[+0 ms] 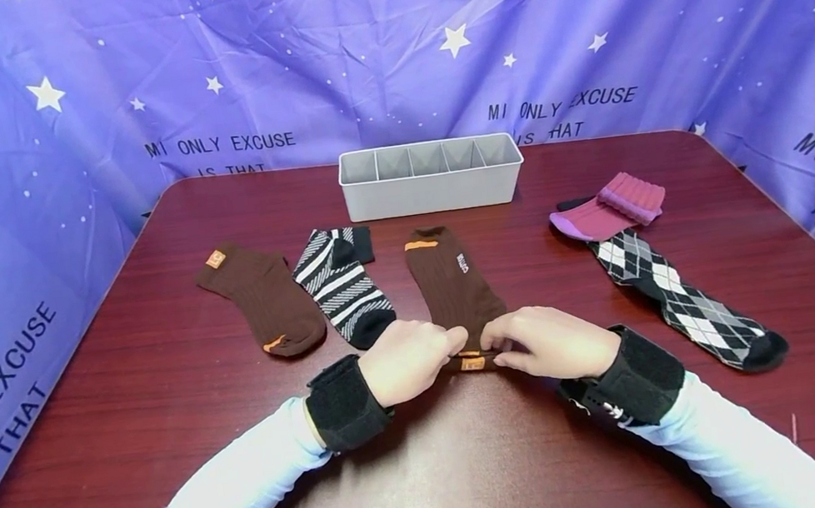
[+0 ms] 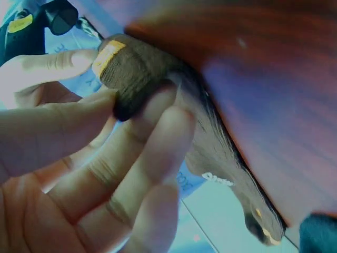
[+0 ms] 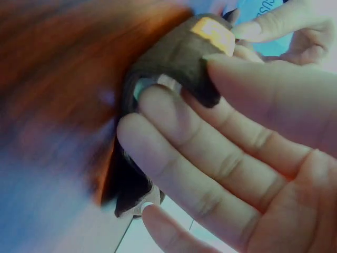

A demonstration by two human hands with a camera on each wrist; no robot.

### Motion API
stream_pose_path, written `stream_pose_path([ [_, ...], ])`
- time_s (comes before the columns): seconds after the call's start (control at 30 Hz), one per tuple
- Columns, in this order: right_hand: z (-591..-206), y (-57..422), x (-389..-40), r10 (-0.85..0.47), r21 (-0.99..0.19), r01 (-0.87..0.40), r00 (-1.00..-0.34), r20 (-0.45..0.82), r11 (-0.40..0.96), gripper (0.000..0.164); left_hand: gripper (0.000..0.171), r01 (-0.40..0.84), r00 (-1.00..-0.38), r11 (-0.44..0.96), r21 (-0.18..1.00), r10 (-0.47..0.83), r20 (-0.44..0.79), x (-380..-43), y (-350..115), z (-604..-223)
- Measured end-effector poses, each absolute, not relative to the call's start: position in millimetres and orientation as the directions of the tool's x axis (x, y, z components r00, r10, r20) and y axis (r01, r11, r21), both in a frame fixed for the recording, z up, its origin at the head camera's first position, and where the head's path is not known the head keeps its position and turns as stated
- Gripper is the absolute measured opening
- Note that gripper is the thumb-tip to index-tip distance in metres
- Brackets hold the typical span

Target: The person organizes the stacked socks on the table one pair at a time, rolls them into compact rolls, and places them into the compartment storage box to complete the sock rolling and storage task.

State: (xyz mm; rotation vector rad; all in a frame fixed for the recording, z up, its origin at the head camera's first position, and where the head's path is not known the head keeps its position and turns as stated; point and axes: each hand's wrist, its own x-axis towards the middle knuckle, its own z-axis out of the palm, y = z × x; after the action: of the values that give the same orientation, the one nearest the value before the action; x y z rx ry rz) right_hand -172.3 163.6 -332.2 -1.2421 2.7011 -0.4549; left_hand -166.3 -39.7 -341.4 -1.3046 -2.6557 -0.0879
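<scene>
A brown sock (image 1: 453, 282) with orange patches and small white lettering lies in front of the person, its length pointing away. Its near end, with an orange label, is bent over into a roll. My left hand (image 1: 412, 356) pinches the left side of that rolled end between thumb and fingers. On the right side, my right hand (image 1: 549, 340) pinches the same end. Both wrist views show the brown cuff (image 2: 137, 68) curving over the fingertips, the orange label (image 3: 213, 35) lying between the two hands.
Left lie another brown sock (image 1: 262, 300) and black-and-white striped socks (image 1: 344, 290). On the right, a pink sock (image 1: 610, 210) overlaps an argyle sock (image 1: 684, 298). A grey divided box (image 1: 434, 192) stands at the back of the red-brown table (image 1: 136, 452), before a starry purple cloth (image 1: 385, 55).
</scene>
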Motion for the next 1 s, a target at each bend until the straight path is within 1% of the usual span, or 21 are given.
stream_pose_path([
  [0.1,-333.3,162.2,-173.6,-0.733,-0.309,-0.700,-0.680,0.014,0.644,0.009,0.009,0.782,-0.600,0.620,-0.053,0.774,0.200,-168.5,-40.1,-342.3],
  [0.2,-335.3,161.8,-174.1,-0.723,-0.275,-0.701,-0.690,0.032,0.658,0.010,0.008,0.784,-0.602,0.618,-0.056,0.779,0.175,-170.9,-39.6,-343.1],
  [0.27,-336.1,162.1,-174.2,-0.724,-0.239,-0.710,-0.688,0.037,0.662,0.012,0.007,0.800,-0.586,0.598,-0.047,0.797,0.146,-172.2,-38.4,-341.8],
  [0.33,-335.7,162.7,-174.4,-0.726,-0.211,-0.716,-0.686,0.036,0.666,0.014,0.009,0.825,-0.557,0.564,-0.042,0.823,0.109,-173.3,-36.4,-339.3],
  [0.47,-332.2,162.5,-175.5,-0.726,-0.192,-0.720,-0.686,0.046,0.667,0.019,0.019,0.862,-0.505,0.505,-0.025,0.863,0.036,-175.3,-32.8,-334.4],
  [0.63,-328.3,159.1,-172.0,-0.734,-0.218,-0.725,-0.677,0.054,0.653,0.018,0.021,0.868,-0.496,0.496,-0.017,0.869,0.008,-179.3,-30.8,-337.0],
  [0.73,-326.8,157.1,-170.6,-0.733,-0.222,-0.718,-0.680,0.023,0.660,0.022,0.017,0.865,-0.502,0.502,-0.006,0.865,0.020,-180.9,-30.2,-337.4],
  [0.83,-327.6,156.5,-171.8,-0.732,-0.214,-0.715,-0.682,0.006,0.665,0.026,0.015,0.860,-0.509,0.509,0.015,0.858,0.064,-181.1,-30.1,-337.6],
  [0.93,-329.6,157.4,-173.0,-0.733,-0.214,-0.718,-0.680,0.012,0.663,0.024,0.015,0.857,-0.514,0.514,0.034,0.849,0.121,-181.0,-29.6,-339.7],
  [1.0,-330.8,158.2,-173.9,-0.734,-0.218,-0.719,-0.679,0.020,0.659,0.021,0.016,0.855,-0.517,0.517,0.041,0.845,0.139,-181.1,-29.2,-341.2],
])
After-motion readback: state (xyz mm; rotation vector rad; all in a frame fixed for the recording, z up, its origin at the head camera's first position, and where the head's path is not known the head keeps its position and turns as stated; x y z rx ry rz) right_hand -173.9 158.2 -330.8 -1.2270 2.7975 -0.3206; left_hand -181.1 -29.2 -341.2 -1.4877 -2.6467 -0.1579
